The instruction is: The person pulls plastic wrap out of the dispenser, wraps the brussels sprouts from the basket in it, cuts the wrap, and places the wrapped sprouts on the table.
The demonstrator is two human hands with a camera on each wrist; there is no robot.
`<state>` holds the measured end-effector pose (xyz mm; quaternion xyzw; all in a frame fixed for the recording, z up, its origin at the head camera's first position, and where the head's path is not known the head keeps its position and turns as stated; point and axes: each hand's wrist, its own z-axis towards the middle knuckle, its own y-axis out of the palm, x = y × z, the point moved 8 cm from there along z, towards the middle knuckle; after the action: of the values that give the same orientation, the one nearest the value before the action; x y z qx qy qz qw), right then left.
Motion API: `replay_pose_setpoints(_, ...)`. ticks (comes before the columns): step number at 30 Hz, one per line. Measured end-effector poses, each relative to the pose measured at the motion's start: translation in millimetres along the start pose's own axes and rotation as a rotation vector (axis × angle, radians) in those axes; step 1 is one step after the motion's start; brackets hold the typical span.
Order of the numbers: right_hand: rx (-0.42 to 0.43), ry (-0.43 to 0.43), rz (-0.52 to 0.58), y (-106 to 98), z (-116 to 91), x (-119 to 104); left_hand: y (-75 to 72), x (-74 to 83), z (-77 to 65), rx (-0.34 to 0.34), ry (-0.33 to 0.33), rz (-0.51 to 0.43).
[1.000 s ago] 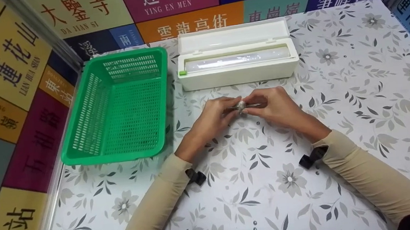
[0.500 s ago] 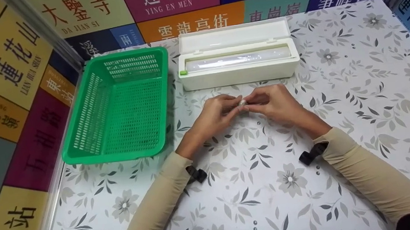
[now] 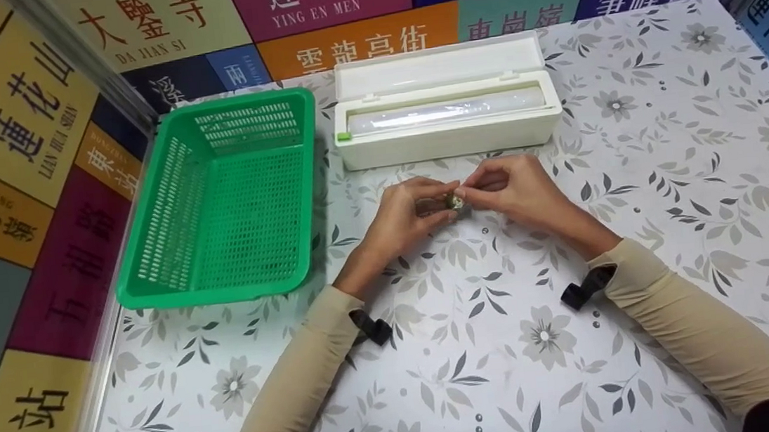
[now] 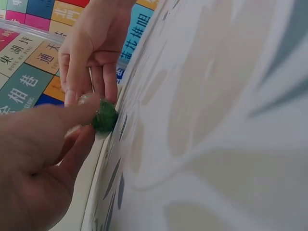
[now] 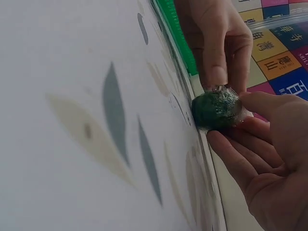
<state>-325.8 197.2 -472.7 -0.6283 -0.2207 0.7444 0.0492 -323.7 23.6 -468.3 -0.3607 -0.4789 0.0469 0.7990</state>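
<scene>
A small round green thing wrapped in clear crinkled film (image 3: 456,201) is between the two hands, over the middle of the table. My left hand (image 3: 398,214) grips it from the left, thumb below and fingers above. From the other side, my right hand (image 3: 523,188) pinches at the film with thumb and fingertips. The left wrist view shows the green ball (image 4: 105,118) by the left fingertips, close over the tablecloth. In the right wrist view the film gleams over the green ball (image 5: 216,108), with fingers of both hands touching it. The fingers partly hide it.
Behind the hands stands a white cling film box (image 3: 448,143), its lid raised, a film roll (image 3: 445,110) inside and a green slider at its left end. At the left is a green plastic basket (image 3: 305,238). The floral tablecloth (image 3: 472,391) spreads around, with printed panels behind.
Film drawn out to both sides of the wrapped ball a second ago no longer shows stretched. The ball has turned so its green shows, and the right hand has shifted slightly up.
</scene>
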Motion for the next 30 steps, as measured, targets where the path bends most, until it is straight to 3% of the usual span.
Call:
replay_pose_setpoints(6, -0.045, -0.029, -0.010, 6.2, 0.9, -4.0, -1.6, -4.7, 1.3, 0.035, -0.066, -0.072)
replay_pose_setpoints(10, -0.067, -0.062, -0.044, 8.8, 1.4, -7.6, -1.2, -3.3, 1.5, 0.040, -0.077, -0.049)
replay_pose_setpoints(16, -0.046, -0.091, -0.123, 4.6, 0.2, -8.6, 0.6, -0.5, 0.0, 0.008, -0.072, 0.038)
replay_pose_setpoints(24, -0.019, -0.115, -0.189, -1.0, -0.4, -5.8, 6.2, -5.3, -1.0, -0.099, -0.032, 0.032)
replay_pose_setpoints(30, -0.033, -0.103, -0.210, 0.0, -1.1, -6.6, 5.8, -7.7, 0.7, -0.031, -0.065, 0.028)
